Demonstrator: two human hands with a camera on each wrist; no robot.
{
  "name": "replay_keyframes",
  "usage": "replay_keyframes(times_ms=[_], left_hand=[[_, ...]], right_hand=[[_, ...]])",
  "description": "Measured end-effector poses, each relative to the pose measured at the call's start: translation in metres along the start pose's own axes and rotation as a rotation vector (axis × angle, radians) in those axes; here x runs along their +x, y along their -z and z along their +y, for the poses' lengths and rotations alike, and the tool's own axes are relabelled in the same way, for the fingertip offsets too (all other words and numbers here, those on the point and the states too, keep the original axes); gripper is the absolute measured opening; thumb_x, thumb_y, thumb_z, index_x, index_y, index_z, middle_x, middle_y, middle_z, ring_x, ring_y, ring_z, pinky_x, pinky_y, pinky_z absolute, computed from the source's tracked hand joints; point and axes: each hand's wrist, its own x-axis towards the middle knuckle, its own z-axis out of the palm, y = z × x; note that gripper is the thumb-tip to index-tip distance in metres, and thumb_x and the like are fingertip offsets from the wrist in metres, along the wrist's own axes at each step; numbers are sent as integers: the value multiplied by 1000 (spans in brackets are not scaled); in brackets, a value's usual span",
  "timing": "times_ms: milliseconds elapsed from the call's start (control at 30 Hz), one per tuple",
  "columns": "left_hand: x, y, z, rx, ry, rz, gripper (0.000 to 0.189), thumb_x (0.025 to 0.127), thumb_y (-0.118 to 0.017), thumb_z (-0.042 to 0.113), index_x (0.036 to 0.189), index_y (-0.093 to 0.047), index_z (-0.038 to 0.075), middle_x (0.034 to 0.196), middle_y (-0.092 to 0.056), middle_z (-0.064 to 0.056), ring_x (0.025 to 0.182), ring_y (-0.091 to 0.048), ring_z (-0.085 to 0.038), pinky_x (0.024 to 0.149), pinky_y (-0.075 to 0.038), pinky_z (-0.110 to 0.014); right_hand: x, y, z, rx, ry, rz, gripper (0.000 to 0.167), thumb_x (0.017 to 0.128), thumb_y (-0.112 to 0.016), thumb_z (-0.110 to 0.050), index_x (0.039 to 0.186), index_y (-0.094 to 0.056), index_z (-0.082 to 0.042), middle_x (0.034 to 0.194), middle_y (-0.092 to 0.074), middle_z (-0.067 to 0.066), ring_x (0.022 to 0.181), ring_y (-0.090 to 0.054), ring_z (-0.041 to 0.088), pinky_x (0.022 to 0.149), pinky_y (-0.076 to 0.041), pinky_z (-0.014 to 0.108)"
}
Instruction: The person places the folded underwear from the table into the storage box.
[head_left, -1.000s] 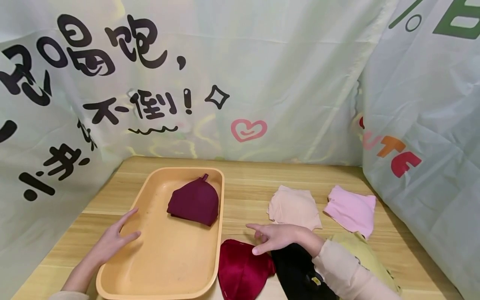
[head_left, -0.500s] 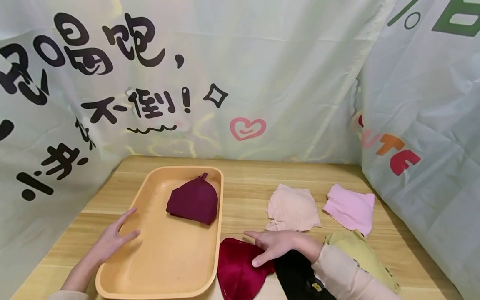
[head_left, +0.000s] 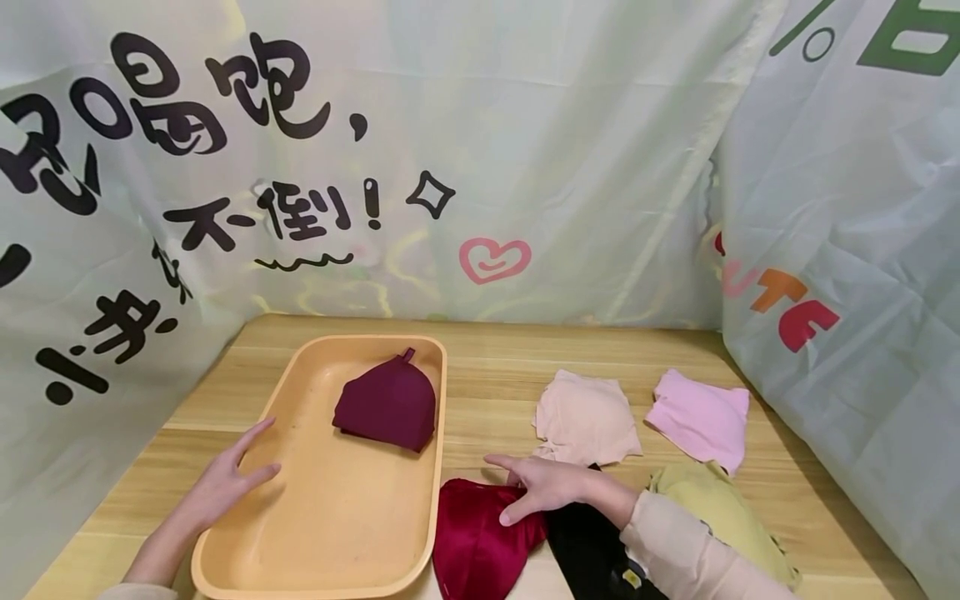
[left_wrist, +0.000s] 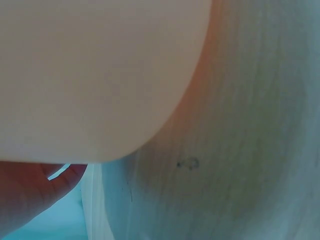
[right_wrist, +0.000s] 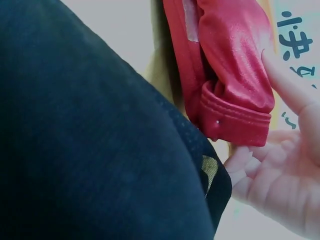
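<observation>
In the head view my left hand (head_left: 223, 482) rests at the left rim of an orange tray (head_left: 322, 533), thumb and index finger spread over its edge. The left wrist view shows part of this hand against the tray's outer wall. A folded plum bra (head_left: 388, 402) lies in the tray's far right part. My right hand (head_left: 543, 483) is over the far right edge of a folded dark red satin bra (head_left: 480, 542), index finger pointing left. In the right wrist view the thumb (right_wrist: 287, 82) lies along the satin, with loosely bent fingers (right_wrist: 245, 170) beside its stitched end.
A folded black bra (head_left: 585, 542) with a small yellow patch lies under my right forearm. Beyond are a beige folded garment (head_left: 588, 417), a pink one (head_left: 701, 417) and a yellow one (head_left: 720, 508) on the wooden table (head_left: 495, 358). Printed cloth (head_left: 600, 167) hangs behind.
My right hand has moved slightly left and toward me, from above the beige and red garments to the red bra's edge. The left hand stays at the tray rim.
</observation>
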Motion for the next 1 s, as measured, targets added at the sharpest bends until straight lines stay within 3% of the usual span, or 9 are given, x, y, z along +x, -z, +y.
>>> replay_keyframes(times_ms=[200, 400, 633, 833, 1000], left_hand=[[1, -1, 0, -14, 1, 7, 71, 85, -62, 17, 141, -24, -2, 139, -22, -38, 124, -17, -58, 90, -21, -70], [2, -1, -1, -4, -1, 9, 70, 85, -63, 15, 141, -25, -1, 139, -23, -37, 124, -18, -57, 91, -22, -69], [1, -2, -2, -14, -8, 17, 70, 85, -63, 16, 141, -26, -2, 139, -22, -37, 124, -18, -57, 91, -21, -69], [2, -2, -2, -12, -10, 24, 70, 85, -63, 17, 141, -26, -1, 139, -22, -37, 125, -18, -57, 91, -20, -70], [1, -2, -2, 2, -12, 27, 69, 85, -63, 17, 141, -26, -1, 139, -23, -37, 124, -19, -57, 91, -21, -69]], right_hand=[[1, 0, 2, 142, 27, 7, 72, 78, -71, -17, 137, -35, 1, 101, -58, 5, 95, -53, 12, 81, -43, 24], [-1, 1, 1, 283, 21, -14, 67, 81, -69, -19, 137, -36, -5, 132, -43, 16, 121, -39, 30, 97, -35, 38], [-2, -1, 1, 390, -10, -13, 72, 76, -72, -11, 137, -34, -3, 126, -44, 14, 114, -40, 21, 94, -37, 31], [-1, -1, 3, 471, -12, -17, 65, 77, -71, -10, 134, -41, -5, 116, -49, 11, 105, -46, 19, 88, -41, 30], [-1, -1, 5, 535, 20, -48, 63, 80, -69, -10, 136, -41, -4, 130, -48, 11, 114, -45, 14, 92, -39, 25]])
